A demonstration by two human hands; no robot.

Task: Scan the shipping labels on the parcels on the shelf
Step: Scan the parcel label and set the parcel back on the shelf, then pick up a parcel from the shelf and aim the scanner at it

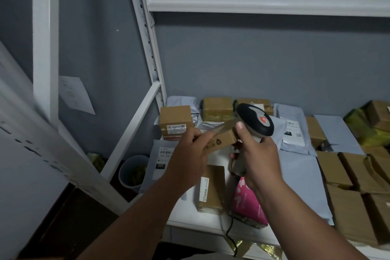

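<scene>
Left hand [187,154] has its grip curled around a small brown cardboard parcel [219,140], holding it up above the shelf [190,213] with one end tilted toward the other hand. Right hand [257,154] is wrapped around the handle of a handheld barcode scanner [255,119], thumb up against the parcel's end, so scanner head and box are basically touching. The scanner has a black-and-grey head with a small red mark on it, and a black cable [231,236] hangs off the front edge of the shelf below it.

Can't see a label on the held box from this angle, the faces showing are plain cardboard with a dark round print.

Under the hands the white shelf is loaded: a taped box with a side label [210,190], a pink bag [249,200] just beside it, a grey mailer marked 231 [162,160] on the left, a brown box with a label [176,121] behind that, more grey mailers and brown boxes across the back and a stack of cardboard boxes [348,179] on the right. Off the shelf's left end, down low, sits a grey bin [133,172].
</scene>
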